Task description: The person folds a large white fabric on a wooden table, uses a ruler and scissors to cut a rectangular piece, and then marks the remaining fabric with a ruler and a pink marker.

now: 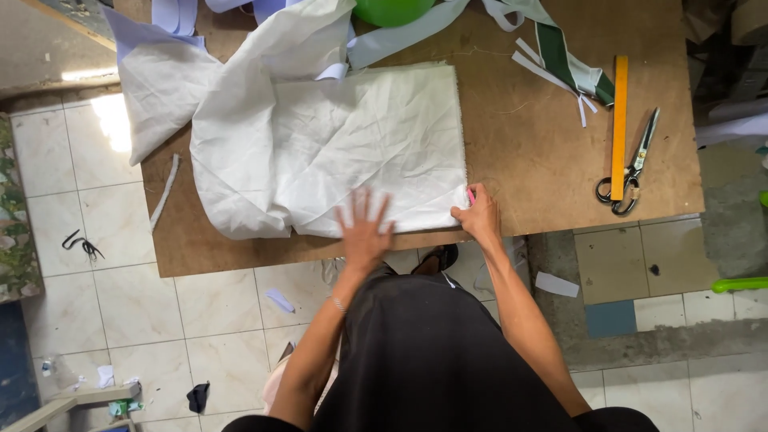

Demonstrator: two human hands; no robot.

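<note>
bare table (528, 152) rightward — ruler (619, 120), scissors (632, 168) beyond

I looked down on a brown board table (560, 136) over a floor of pale square tiles (200, 312). Sunlight fell in a bright patch (112, 120) on the tiles at the far left. To the right the tiling gave way to bare grey concrete (720, 216), with one blue tile (610, 318) set near its edge. Scraps lay scattered on the floor at the near left, beside a pale wooden frame (72, 400). A patterned mat (14, 232) ran along the left edge.
</note>
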